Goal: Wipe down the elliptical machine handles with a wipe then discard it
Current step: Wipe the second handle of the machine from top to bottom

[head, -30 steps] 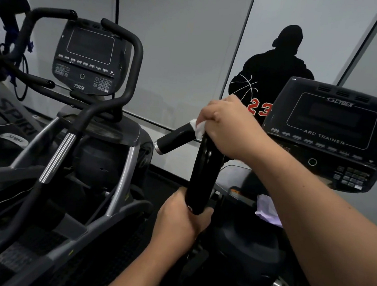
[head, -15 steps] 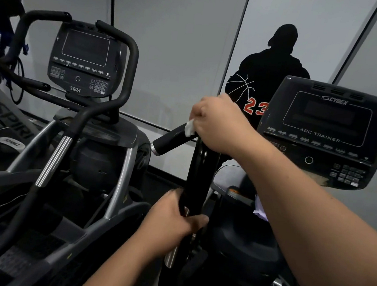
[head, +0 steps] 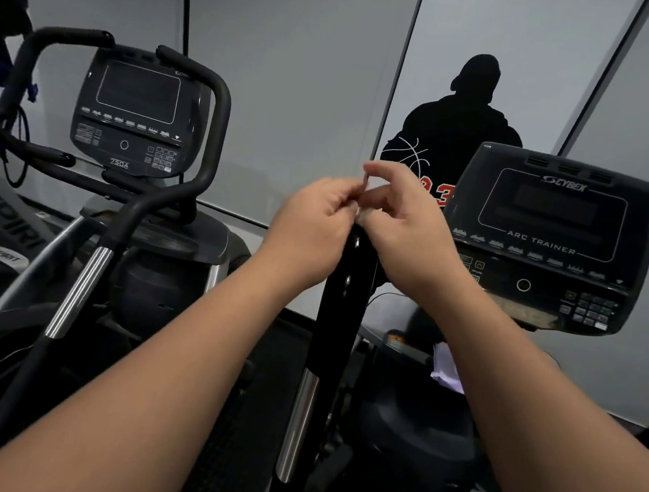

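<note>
A black upright handle [head: 343, 299] of the elliptical machine rises in the middle of the view, with a chrome section lower down. Both my hands meet at its top. My left hand [head: 313, 225] and my right hand [head: 405, 218] pinch a small, crumpled white wipe [head: 363, 206] between their fingertips, just above the handle's top end. Only a sliver of the wipe shows between the fingers. The handle's side grip is hidden behind my hands.
The Cybex Arc Trainer console [head: 553, 236] stands at the right, with a white cloth or paper [head: 448, 367] below it. A second machine with its console [head: 133, 116] and curved black handlebars [head: 211, 124] stands at the left. Grey wall panels lie behind.
My left hand let go of the handle's lower shaft and rose to the top. My right hand lifted off the handle top, and both now pinch the wipe.
</note>
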`<state>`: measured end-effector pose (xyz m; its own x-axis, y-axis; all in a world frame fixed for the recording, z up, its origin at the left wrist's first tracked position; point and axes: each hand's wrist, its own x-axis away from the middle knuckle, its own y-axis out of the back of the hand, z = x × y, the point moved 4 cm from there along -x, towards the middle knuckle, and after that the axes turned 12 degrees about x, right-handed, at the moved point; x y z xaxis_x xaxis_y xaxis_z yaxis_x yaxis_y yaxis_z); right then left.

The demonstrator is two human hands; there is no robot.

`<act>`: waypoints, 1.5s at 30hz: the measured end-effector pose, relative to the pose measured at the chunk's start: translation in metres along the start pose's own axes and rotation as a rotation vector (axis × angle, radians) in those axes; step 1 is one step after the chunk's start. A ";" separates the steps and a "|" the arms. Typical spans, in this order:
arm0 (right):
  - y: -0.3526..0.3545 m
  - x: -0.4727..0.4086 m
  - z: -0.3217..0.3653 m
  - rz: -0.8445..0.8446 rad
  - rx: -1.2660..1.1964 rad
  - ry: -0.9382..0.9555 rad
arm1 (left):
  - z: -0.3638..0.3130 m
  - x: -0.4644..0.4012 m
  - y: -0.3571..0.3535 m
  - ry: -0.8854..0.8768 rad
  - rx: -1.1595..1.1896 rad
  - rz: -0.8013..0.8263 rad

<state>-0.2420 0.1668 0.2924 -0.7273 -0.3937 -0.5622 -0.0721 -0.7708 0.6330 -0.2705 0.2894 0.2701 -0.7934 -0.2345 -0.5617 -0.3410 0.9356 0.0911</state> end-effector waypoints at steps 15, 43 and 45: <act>-0.013 0.051 -0.045 -0.087 -0.322 -0.260 | 0.011 -0.024 0.003 0.017 -0.219 0.022; -0.009 -0.065 -0.002 0.241 0.506 -0.052 | 0.101 -0.018 0.052 0.328 -0.119 -0.269; -0.012 -0.069 -0.001 0.290 0.474 -0.064 | 0.107 -0.012 0.057 0.311 -0.231 -0.303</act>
<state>-0.1906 0.2025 0.3229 -0.8021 -0.5135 -0.3049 -0.1507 -0.3200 0.9354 -0.2264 0.3737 0.1937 -0.7423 -0.5876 -0.3222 -0.6546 0.7386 0.1611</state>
